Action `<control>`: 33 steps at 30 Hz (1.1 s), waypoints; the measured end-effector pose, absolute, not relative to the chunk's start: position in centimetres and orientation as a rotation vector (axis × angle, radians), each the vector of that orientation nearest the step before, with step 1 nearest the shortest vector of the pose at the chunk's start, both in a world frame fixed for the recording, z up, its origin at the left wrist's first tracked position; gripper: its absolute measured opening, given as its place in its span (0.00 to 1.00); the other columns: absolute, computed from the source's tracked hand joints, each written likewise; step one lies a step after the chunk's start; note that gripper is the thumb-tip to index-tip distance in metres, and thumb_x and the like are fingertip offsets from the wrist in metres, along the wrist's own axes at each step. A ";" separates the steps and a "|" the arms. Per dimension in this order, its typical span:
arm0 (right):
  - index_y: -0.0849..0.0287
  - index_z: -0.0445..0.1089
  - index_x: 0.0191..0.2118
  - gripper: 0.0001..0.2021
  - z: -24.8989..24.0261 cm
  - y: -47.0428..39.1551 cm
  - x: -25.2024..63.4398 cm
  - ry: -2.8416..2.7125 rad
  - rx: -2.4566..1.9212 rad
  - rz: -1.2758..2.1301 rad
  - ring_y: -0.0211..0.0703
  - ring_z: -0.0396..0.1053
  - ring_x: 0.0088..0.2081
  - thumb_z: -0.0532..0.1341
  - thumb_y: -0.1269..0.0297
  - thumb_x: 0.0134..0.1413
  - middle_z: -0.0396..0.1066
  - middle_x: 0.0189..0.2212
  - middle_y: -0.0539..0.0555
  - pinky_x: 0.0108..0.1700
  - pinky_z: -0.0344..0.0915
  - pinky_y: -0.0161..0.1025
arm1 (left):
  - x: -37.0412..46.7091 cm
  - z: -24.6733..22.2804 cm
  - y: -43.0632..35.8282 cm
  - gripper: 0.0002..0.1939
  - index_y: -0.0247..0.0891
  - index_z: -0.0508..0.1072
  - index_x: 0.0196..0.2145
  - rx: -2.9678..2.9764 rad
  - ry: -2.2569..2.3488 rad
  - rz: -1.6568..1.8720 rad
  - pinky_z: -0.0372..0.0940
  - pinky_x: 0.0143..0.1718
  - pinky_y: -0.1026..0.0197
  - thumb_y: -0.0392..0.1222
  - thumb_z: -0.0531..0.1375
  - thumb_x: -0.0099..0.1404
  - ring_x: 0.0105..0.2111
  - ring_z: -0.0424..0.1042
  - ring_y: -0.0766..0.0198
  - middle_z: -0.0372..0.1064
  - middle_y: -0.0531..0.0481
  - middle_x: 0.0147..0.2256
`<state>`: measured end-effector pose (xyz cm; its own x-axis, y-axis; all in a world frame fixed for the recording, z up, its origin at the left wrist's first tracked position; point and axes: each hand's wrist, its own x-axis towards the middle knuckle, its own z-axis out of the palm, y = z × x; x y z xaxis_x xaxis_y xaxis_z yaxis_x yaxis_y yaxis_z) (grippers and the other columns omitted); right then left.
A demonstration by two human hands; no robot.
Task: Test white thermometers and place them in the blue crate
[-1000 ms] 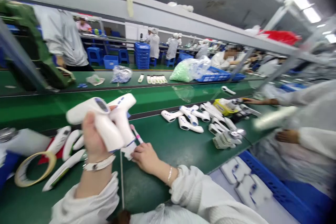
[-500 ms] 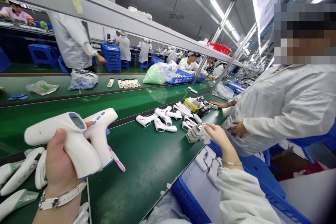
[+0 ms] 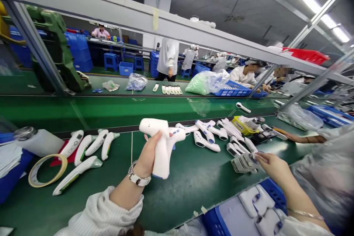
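Observation:
My left hand (image 3: 151,155) is closed round two white infrared thermometers, held above the green bench. The nearer thermometer (image 3: 162,156) hides much of the second thermometer (image 3: 177,134), which has blue buttons. Over at the right, my right hand (image 3: 272,164) has its fingers pinched at the metal top of a labelled bottle (image 3: 243,163), which looks tilted. A thin white tissue (image 3: 253,171) seems to hang under those fingers, mostly hidden and blurred. Beyond the bottle lie several more white thermometers (image 3: 206,142).
A blue crate (image 3: 218,221) with white thermometers stands below the bench's front edge. To the left are a tape roll (image 3: 33,182), a white bottle (image 3: 41,142) and several slim white devices (image 3: 79,173). A co-worker's hand (image 3: 297,138) rests near a yellow basket (image 3: 243,127).
My view has swung left, so more of the left bench shows. Both thermometers stay in my left hand, now farther from the camera. My right hand is still at the bottle; the tissue shows less.

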<state>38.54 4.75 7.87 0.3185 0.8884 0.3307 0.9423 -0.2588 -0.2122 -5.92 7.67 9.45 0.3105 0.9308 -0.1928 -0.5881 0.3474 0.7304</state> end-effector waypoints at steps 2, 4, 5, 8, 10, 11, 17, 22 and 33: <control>0.53 0.72 0.28 0.12 9.0 4.8 35.8 -1.652 -2.177 -0.204 0.55 0.71 0.29 0.55 0.53 0.46 0.73 0.28 0.59 0.31 0.65 0.48 | -5.7 9.2 7.5 0.25 0.32 0.74 0.40 0.645 0.636 1.060 0.64 0.28 0.63 0.58 0.56 0.57 0.28 0.69 0.61 0.72 0.43 0.31; 0.52 0.71 0.36 0.13 10.5 4.7 31.0 -1.737 -2.003 -0.177 0.51 0.71 0.36 0.55 0.53 0.51 0.73 0.38 0.57 0.36 0.66 0.46 | -5.3 8.9 7.3 0.25 0.32 0.75 0.39 0.665 0.614 1.040 0.64 0.30 0.62 0.57 0.56 0.57 0.30 0.69 0.61 0.72 0.43 0.34; 0.53 0.71 0.37 0.11 11.2 4.6 28.1 -1.801 -1.752 -0.129 0.51 0.70 0.37 0.56 0.56 0.53 0.72 0.38 0.58 0.37 0.66 0.45 | -5.1 8.8 7.2 0.25 0.31 0.75 0.39 0.674 0.615 1.027 0.64 0.30 0.62 0.57 0.56 0.57 0.30 0.69 0.60 0.72 0.42 0.34; 0.52 0.71 0.37 0.07 13.4 4.7 18.9 -1.969 -1.337 -0.006 0.42 0.69 0.34 0.57 0.64 0.54 0.70 0.35 0.54 0.31 0.66 0.38 | -4.6 8.4 6.9 0.24 0.31 0.75 0.38 0.749 0.673 1.021 0.61 0.29 0.61 0.57 0.57 0.57 0.29 0.68 0.60 0.71 0.43 0.32; 0.54 0.71 0.39 0.08 14.1 4.9 14.2 -2.047 -1.071 -0.001 0.40 0.69 0.33 0.57 0.69 0.55 0.69 0.34 0.54 0.32 0.67 0.37 | -4.4 8.2 6.7 0.21 0.31 0.75 0.35 0.809 0.712 1.053 0.58 0.27 0.63 0.54 0.59 0.57 0.26 0.65 0.63 0.70 0.46 0.28; 0.54 0.70 0.40 0.08 14.1 5.1 12.5 -2.066 -0.993 -0.006 0.40 0.68 0.33 0.57 0.70 0.55 0.68 0.33 0.54 0.33 0.67 0.37 | -4.3 8.1 6.7 0.19 0.31 0.75 0.34 0.825 0.720 1.072 0.57 0.26 0.64 0.53 0.60 0.57 0.26 0.64 0.65 0.68 0.47 0.27; 0.58 0.70 0.38 0.07 10.8 4.9 9.9 -2.122 -0.952 0.028 0.38 0.68 0.31 0.57 0.73 0.54 0.66 0.31 0.54 0.30 0.67 0.35 | -4.2 8.2 6.8 0.18 0.33 0.73 0.30 0.794 0.645 1.098 0.57 0.28 0.64 0.53 0.57 0.59 0.26 0.63 0.66 0.65 0.49 0.26; 0.57 0.69 0.35 0.07 10.7 4.0 10.6 -2.114 -0.982 0.052 0.38 0.69 0.31 0.58 0.74 0.52 0.67 0.30 0.53 0.29 0.68 0.34 | -3.8 8.4 6.6 0.19 0.32 0.71 0.28 0.785 0.601 1.064 0.54 0.25 0.64 0.54 0.57 0.60 0.23 0.60 0.68 0.62 0.51 0.22; 0.58 0.69 0.36 0.07 8.8 5.4 10.7 -2.062 -1.034 -0.152 0.38 0.68 0.30 0.57 0.73 0.52 0.67 0.30 0.54 0.30 0.67 0.34 | -3.3 7.2 7.0 0.18 0.32 0.71 0.30 0.783 0.689 1.051 0.56 0.27 0.64 0.53 0.58 0.59 0.25 0.63 0.66 0.64 0.50 0.24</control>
<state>10.72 5.36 8.85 -0.3403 0.6197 0.7073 0.7167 0.6579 -0.2315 -3.27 6.95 7.20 0.3444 0.9310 -0.1213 -0.4831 0.2865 0.8274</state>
